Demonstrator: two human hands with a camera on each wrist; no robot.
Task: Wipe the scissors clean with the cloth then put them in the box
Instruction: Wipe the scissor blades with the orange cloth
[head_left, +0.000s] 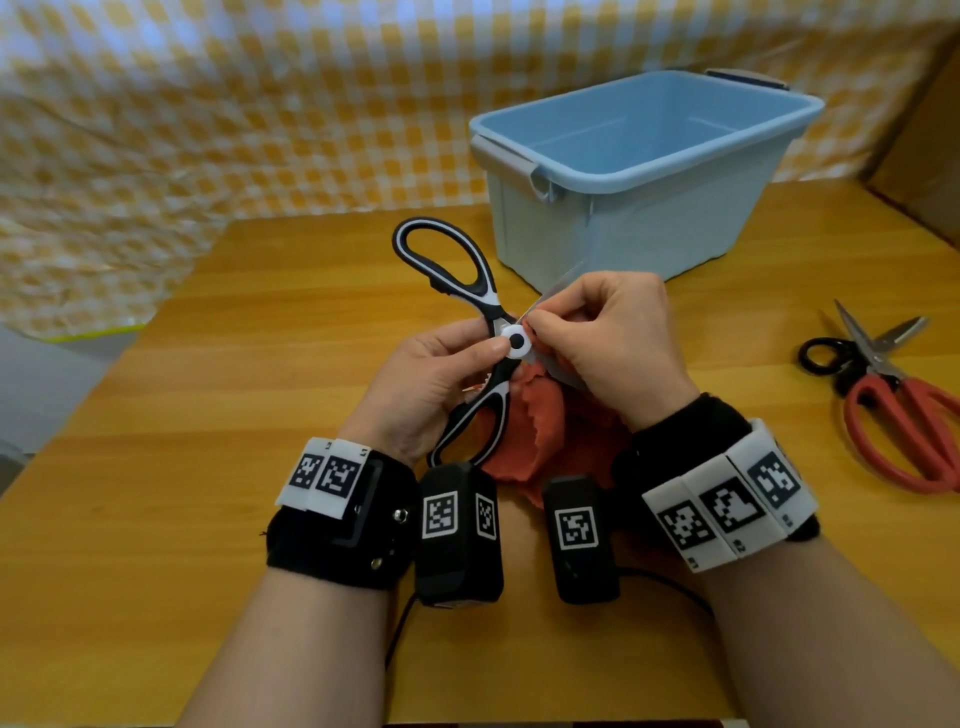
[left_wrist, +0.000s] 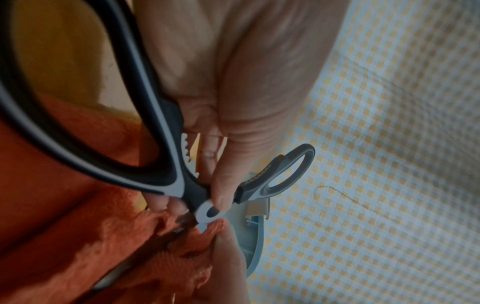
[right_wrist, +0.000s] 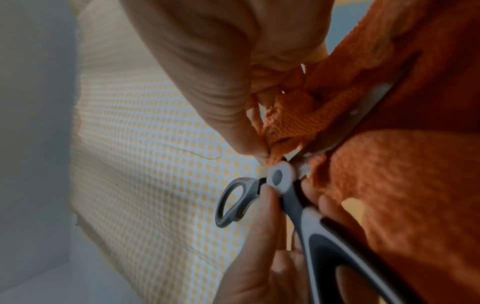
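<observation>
The left hand pinches the black-and-white scissors at the pivot; handles splay toward eleven and seven o'clock; the right hand pinches the orange cloth on the blade; the blue box waits at one o'clock, nearer the right.

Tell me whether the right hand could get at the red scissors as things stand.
Probably not yet: the right hand is busy pinching the cloth on a blade. The red scissors lie uncovered to its right, so the path looks free once it lets go.
</observation>
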